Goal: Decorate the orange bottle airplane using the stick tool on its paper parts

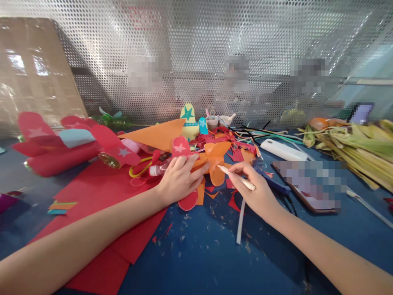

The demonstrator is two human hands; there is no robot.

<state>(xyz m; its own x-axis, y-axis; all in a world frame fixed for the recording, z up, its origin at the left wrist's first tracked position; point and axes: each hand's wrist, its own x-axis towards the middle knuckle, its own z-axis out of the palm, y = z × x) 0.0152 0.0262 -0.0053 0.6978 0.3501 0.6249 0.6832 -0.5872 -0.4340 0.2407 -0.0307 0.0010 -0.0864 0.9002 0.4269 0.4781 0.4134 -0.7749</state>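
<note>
My left hand [181, 178] is curled over a small clear plastic bottle [159, 168] covered with red and orange paper, pressing it to the blue table [202, 254]. An orange paper wing shape [216, 162] sticks out from under that hand. My right hand [254, 186] pinches a thin cream-coloured stick [236, 177] like a pen, its tip touching the orange wing. A red disc [188, 201] lies just below my left hand.
Red paper sheets [101, 213] lie at the left, with a red paper plane model [61, 149] behind. An orange triangle [158, 135], paper scraps [233, 153], a white case [282, 149], a phone [310, 186] and green leaves [356, 149] crowd the back and right. Perforated metal screen [196, 53] behind.
</note>
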